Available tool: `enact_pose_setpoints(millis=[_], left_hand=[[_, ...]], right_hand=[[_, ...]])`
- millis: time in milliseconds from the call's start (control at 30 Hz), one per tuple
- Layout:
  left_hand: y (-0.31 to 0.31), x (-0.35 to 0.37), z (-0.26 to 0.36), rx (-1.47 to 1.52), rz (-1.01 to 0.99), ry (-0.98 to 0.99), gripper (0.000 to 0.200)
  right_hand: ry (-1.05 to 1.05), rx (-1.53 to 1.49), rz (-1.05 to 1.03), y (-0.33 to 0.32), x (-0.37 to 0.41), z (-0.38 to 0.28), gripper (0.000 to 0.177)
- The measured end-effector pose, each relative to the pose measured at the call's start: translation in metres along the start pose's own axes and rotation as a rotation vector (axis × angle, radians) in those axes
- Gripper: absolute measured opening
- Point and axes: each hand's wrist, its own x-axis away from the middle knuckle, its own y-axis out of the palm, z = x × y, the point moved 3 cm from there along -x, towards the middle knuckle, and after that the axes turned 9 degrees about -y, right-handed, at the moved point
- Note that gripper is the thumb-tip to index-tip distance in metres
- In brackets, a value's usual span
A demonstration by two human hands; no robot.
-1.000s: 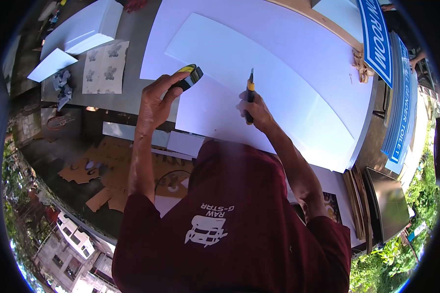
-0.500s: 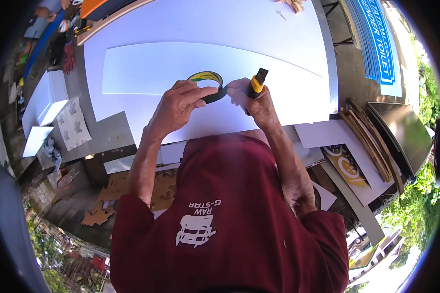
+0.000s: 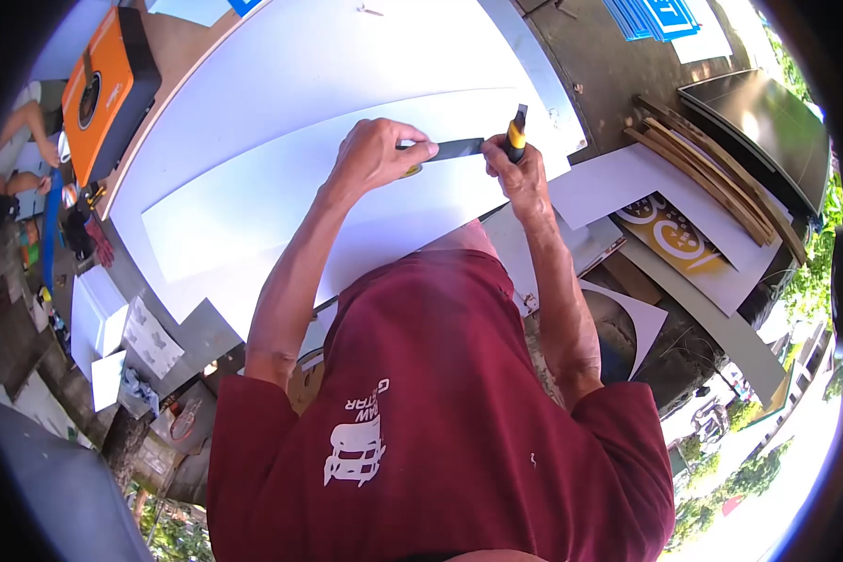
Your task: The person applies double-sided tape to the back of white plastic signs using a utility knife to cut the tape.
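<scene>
My left hand (image 3: 373, 157) is closed around a roll of dark tape (image 3: 414, 170), mostly hidden by the fingers. A short dark tape strip (image 3: 459, 150) stretches from the roll across to my right hand (image 3: 525, 178). Those right fingers pinch the strip's end and also grip a yellow and black utility knife (image 3: 515, 139), its tip pointing away from me. Both hands are over a long white sheet (image 3: 253, 197), which lies on a larger white board (image 3: 347, 66).
An orange and black case (image 3: 112, 94) stands at the far left, near another person's arm (image 3: 30, 131). Wooden strips (image 3: 707, 178) and a yellow-printed panel (image 3: 665, 229) lie to the right. Blue printed boards (image 3: 651, 17) are stacked at the upper right.
A length of tape now spans the gap between my hands, which have moved apart. The roll has turned edge-on in my left hand. My view has swung round, shifting the surroundings.
</scene>
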Motion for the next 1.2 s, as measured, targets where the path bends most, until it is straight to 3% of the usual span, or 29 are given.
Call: enact_pose_setpoints(millis=[100,200,367,1200], left_hand=[[0.012,-0.047,0.023,-0.073,-0.007,0.035,0.031],[0.017,-0.075,0.052,-0.282,0.082,-0.016,0.029],[0.031,-0.103,0.073,-0.441,0.11,-0.118,0.022],[0.052,-0.135,0.063,-0.603,0.085,-0.154,0.019]], right_hand=[[0.0,0.079,0.151,-0.03,-0.036,0.015,0.024],[-0.037,0.126,0.171,-0.041,-0.074,0.044,0.024],[0.096,0.337,0.228,-0.048,-0.109,0.058,0.03],[0.197,0.561,0.346,-0.04,-0.121,0.059,0.035]])
